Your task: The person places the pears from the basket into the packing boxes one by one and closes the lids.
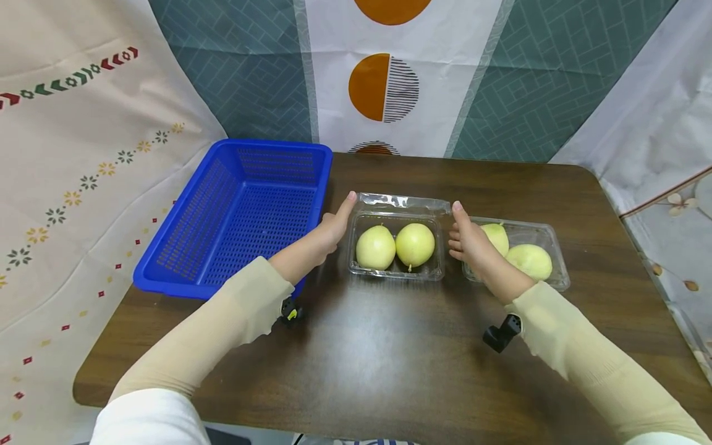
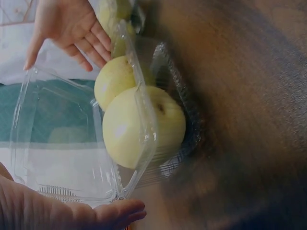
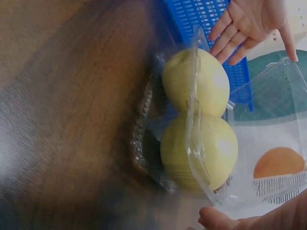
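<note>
A clear plastic clamshell box stands mid-table with its lid raised at the back. Two round, pale yellow pears sit side by side in its base; they also show in the left wrist view. My left hand is at the box's left side, its thumb up by the lid's left corner. On the opposite side, my right hand has its thumb at the lid's right corner. Both hands have their fingers extended, palms facing the box. Whether the thumbs press the lid I cannot tell.
A blue plastic basket stands at the left, partly behind my left forearm. Right of the box, a second clear container holds pears, partly covered by my right hand. Patterned cloths hang behind and beside the brown table.
</note>
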Action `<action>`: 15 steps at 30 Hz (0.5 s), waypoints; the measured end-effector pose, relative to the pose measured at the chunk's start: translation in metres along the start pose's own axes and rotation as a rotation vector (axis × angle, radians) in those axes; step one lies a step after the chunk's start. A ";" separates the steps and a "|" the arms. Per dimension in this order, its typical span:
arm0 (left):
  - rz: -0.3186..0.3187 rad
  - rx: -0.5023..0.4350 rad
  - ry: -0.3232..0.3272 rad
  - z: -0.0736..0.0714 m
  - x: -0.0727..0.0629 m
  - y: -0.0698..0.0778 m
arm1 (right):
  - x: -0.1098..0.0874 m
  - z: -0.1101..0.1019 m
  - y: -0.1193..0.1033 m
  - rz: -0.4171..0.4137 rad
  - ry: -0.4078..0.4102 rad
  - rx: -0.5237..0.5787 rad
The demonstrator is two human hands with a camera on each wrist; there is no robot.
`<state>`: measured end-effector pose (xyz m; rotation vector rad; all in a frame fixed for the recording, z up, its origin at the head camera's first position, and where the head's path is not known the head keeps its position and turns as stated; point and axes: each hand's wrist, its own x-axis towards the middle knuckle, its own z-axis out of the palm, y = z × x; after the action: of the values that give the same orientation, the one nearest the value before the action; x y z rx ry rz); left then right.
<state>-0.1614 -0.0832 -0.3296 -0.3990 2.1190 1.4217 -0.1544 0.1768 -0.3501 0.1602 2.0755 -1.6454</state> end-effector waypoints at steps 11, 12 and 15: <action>0.015 -0.079 -0.054 0.006 -0.006 -0.012 | -0.011 0.002 0.007 0.068 -0.036 0.014; 0.014 -0.086 -0.060 0.006 -0.006 -0.013 | -0.012 0.002 0.008 0.078 -0.039 0.015; 0.009 -0.096 -0.077 0.008 -0.008 -0.016 | -0.014 0.002 0.009 0.100 -0.045 0.020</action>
<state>-0.1445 -0.0830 -0.3396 -0.3650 1.9993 1.5239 -0.1385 0.1800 -0.3525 0.2276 1.9852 -1.5960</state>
